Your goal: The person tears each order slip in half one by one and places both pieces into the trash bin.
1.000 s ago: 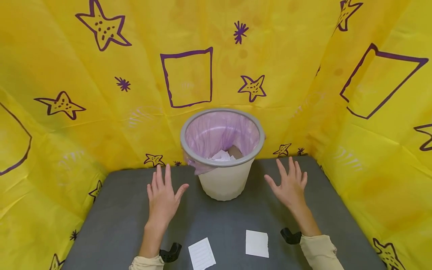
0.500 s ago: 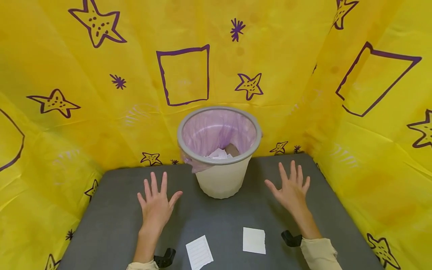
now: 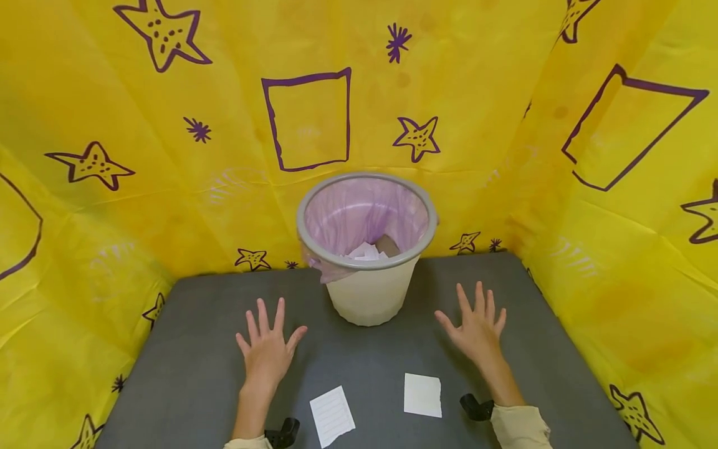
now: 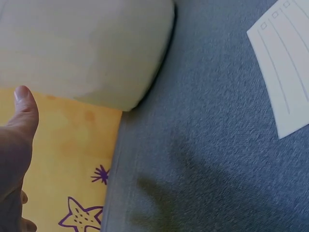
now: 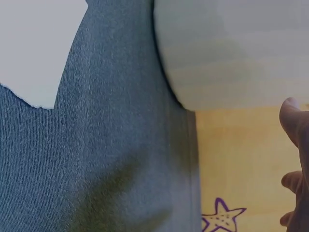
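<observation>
A cream waste bin (image 3: 370, 298) with a grey rim and a purple liner stands at the back of the grey table; white paper scraps (image 3: 366, 252) and a brown piece (image 3: 386, 245) lie inside it. My left hand (image 3: 267, 354) is held above the table at the bin's left, fingers spread, holding nothing. On the other side my right hand (image 3: 478, 335) is spread the same way, also holding nothing. Between the forearms lie a lined slip of paper (image 3: 332, 416) and a plain white slip of paper (image 3: 423, 395) with a torn edge. In the left wrist view the lined slip (image 4: 285, 67) shows small checkboxes.
The grey table (image 3: 364, 355) is bordered behind and at both sides by a yellow cloth (image 3: 224, 206) printed with purple stars and outlines. Black wrist mounts sit on the left wrist (image 3: 283, 433) and the right wrist (image 3: 477, 408).
Both hands have drawn back a little towards me from beside the bin, and the left hand's fingers have spread wider. The bin and both slips stay in place; the head view has shifted slightly.
</observation>
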{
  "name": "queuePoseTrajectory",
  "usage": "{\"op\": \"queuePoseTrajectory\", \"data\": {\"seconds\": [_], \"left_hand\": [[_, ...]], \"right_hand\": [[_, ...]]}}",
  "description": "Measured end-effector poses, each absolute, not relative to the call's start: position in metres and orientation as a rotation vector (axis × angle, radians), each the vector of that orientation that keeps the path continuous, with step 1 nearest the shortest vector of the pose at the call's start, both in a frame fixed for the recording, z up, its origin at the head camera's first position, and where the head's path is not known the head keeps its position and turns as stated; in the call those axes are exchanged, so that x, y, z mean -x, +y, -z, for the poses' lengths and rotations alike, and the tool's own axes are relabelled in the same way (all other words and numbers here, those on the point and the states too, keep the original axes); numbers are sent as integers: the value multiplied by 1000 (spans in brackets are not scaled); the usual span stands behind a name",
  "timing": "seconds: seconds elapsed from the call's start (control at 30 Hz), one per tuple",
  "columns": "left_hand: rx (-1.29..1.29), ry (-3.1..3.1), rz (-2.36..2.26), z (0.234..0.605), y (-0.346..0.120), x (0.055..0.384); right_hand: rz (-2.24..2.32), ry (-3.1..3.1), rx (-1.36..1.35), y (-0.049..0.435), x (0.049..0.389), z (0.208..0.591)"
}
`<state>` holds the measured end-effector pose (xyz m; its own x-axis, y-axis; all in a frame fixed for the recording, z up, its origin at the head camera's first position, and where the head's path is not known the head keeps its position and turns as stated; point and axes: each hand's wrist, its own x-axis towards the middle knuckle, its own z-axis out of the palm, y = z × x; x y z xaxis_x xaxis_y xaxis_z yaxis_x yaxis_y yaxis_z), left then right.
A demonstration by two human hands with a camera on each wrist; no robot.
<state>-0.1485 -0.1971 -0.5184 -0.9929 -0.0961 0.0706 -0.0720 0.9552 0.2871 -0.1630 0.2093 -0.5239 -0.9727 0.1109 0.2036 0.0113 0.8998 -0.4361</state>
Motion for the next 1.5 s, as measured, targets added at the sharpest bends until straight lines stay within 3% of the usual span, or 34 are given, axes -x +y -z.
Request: {"op": "queuePoseTrajectory", "data": {"seconds": [0.9, 1.5], "left_hand": [[-214, -3049, 666, 518, -182, 146], [42, -2568, 1041, 517, -170, 135]], "right_hand": [[-790, -2815, 98, 190, 163, 525], [-1121, -2608, -83, 162, 152, 526]]}}
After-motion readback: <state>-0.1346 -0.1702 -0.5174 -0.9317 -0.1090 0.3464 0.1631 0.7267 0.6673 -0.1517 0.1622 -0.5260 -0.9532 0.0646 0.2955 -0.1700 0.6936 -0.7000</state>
